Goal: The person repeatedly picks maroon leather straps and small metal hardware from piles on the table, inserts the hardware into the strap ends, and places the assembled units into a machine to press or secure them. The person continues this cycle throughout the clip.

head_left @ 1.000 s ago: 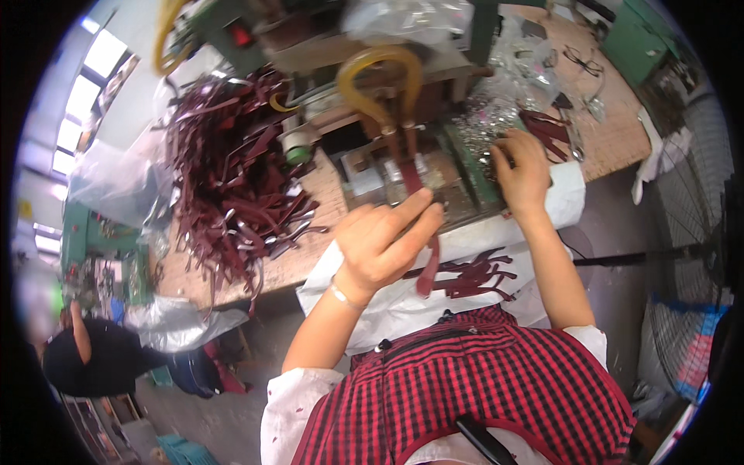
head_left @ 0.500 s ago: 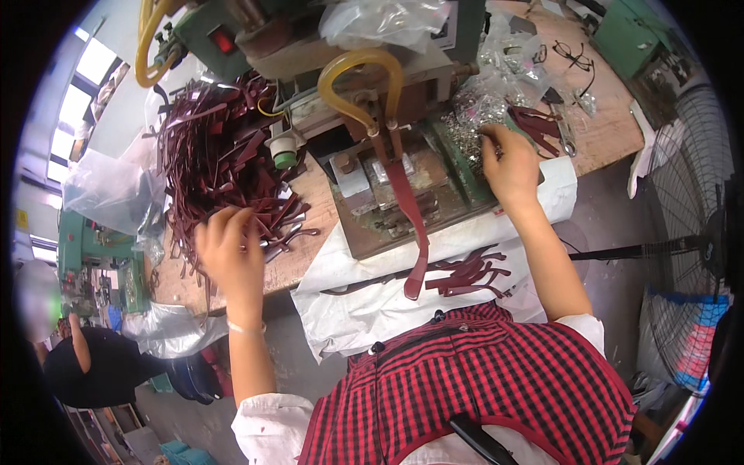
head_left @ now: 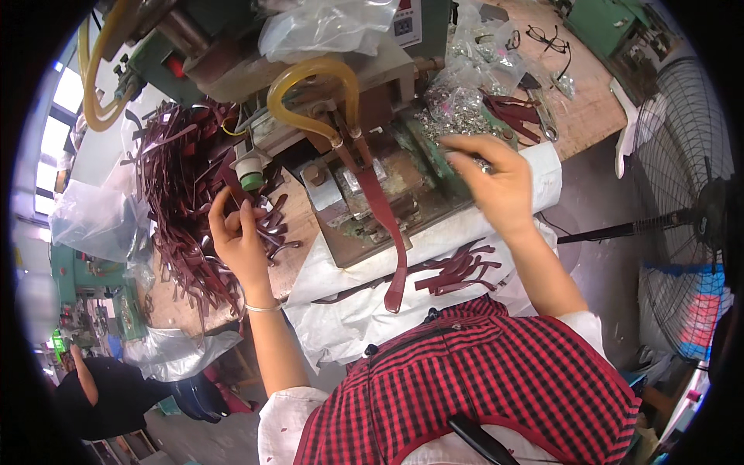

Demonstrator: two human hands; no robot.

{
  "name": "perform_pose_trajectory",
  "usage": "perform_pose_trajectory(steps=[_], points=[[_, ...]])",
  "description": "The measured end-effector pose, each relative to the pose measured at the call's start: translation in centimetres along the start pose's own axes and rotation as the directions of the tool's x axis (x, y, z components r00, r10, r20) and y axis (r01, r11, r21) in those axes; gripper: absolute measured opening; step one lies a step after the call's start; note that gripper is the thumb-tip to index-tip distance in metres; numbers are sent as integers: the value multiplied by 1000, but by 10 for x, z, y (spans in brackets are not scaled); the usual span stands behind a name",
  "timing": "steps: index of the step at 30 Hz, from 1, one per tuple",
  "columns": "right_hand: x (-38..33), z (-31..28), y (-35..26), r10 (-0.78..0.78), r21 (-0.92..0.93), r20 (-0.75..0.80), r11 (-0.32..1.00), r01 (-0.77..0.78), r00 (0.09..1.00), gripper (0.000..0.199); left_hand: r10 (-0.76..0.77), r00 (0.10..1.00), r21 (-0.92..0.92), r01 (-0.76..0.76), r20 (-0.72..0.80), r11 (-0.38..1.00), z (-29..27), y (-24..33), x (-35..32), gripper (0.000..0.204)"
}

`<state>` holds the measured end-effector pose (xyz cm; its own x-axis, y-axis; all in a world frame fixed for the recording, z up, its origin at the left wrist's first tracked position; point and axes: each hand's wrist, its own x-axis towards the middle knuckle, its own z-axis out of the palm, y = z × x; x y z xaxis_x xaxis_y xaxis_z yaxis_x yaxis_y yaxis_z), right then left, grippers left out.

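Note:
My left hand (head_left: 242, 244) is at the right side of a heap of dark red eyeglass temples (head_left: 182, 170), thumb and forefinger closed on a dark red temple (head_left: 228, 172). One more temple (head_left: 380, 213) hangs out of the bench press (head_left: 364, 159), its wide end under the press head and its curved tip toward me. My right hand (head_left: 500, 190), slightly blurred, is over the press's right side, beside a pile of small metal parts (head_left: 457, 124). Its fingers are curled toward the thumb; whatever they hold is too small to make out.
Several temples (head_left: 457, 271) lie on the white sheet (head_left: 341, 310) before me. More temples (head_left: 515, 116) and a pair of glasses (head_left: 547, 39) are at the back right. A caged fan (head_left: 682, 186) stands right; a yellow hose (head_left: 314, 70) loops above the press. Another person (head_left: 101, 395) sits far left.
My left hand has risen along the heap and closed on a temple. My right hand has come away from the metal parts toward the press. The whole view has shifted somewhat.

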<state>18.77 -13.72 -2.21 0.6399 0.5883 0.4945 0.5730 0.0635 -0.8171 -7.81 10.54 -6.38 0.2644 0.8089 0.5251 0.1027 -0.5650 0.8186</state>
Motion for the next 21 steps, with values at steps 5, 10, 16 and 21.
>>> perform_pose_trajectory(steps=[5, 10, 16, 21], points=[[24, 66, -26, 95, 373, 116, 918, -132, 989, 33, -378, 917, -371, 396, 124, 840, 13, -6, -19, 24], [12, 73, -26, 214, 445, 123, 861, -246, 969, 41, -449, 891, -199, 429, -68, 881, 4, 1, -41, 22], [21, 65, -62, 293, 505, 284, 763, -402, 913, 49, 235, 968, -119, -245, -87, 962, 16, 108, -23, 20], [6, 47, -63, 148, 445, 262, 858, -255, 954, 51, 708, 635, 48, -754, 310, 655, 43, 136, -32, 17]])
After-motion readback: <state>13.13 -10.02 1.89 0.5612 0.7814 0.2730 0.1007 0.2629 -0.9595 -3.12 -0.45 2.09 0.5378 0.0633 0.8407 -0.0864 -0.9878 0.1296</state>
